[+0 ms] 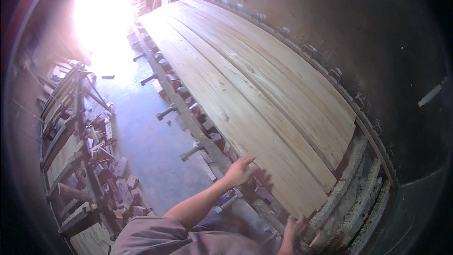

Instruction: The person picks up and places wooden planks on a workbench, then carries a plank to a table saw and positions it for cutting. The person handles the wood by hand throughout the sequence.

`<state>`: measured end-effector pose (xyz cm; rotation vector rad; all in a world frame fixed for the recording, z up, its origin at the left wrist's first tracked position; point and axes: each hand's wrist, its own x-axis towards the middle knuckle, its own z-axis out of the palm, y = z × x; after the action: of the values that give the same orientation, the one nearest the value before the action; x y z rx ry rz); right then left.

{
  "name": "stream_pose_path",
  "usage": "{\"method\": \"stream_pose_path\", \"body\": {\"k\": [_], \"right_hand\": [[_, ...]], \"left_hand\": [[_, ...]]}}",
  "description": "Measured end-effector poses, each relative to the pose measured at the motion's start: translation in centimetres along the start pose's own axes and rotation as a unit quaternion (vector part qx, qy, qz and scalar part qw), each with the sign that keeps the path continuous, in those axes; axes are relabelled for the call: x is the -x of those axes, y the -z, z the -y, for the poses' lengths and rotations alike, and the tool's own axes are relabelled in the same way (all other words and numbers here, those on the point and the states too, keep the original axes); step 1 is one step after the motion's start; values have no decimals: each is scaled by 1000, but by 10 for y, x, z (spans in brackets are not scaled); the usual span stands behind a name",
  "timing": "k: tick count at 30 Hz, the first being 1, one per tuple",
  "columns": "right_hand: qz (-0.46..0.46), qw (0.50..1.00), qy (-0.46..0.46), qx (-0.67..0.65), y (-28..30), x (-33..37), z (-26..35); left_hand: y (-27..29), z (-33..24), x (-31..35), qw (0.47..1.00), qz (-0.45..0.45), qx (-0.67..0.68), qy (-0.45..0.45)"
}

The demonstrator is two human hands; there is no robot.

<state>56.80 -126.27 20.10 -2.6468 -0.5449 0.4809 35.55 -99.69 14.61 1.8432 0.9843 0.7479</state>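
Several long, pale wooden planks [214, 82] lie side by side on a long rack, with narrow seams between them and knots in the grain. My left hand [240, 171] is above the left edge of the nearest plank [278, 174], fingers stretched out and nothing in them. A shadow falls on the wood beside it, and I cannot tell whether the fingertips touch. At the near end of that same plank, my right hand [294, 229] has its fingers bent around the corner. Part of this hand is hard to make out.
Bolt-like metal clamps [191, 153] stick out from the rack's left rail [177, 104]. Wood offcuts [118, 184] are heaped beside a frame [78, 160] on the left. Bluish floor [146, 141] runs between frame and rack toward a bright opening [104, 14]. A dark wall [368, 33] borders the right.
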Motion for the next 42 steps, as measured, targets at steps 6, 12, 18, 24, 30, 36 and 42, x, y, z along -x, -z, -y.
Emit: {"method": "stream_pose_path", "body": {"k": [6,12,18,24,30,36,42], "right_hand": [[56,971,212,-92,-84,33,93],[107,917,372,-97,-155,81,215],[133,901,404,-85,-245,134,368],[184,837,504,-109,-337,211,571],[208,794,561,-103,-423,233,715],[169,819,539,-99,-501,205,835],[182,834,499,-153,-570,188,997]], "left_hand": [[157,24,143,980,-76,-55,175],[277,82,182,944,-269,-41,188],[420,142,169,950,-251,-28,183],[610,207,173,904,-367,-52,213],[735,251,120,827,-530,33,186],[789,322,76,850,-448,64,268],[914,364,14,831,-457,78,308]]}}
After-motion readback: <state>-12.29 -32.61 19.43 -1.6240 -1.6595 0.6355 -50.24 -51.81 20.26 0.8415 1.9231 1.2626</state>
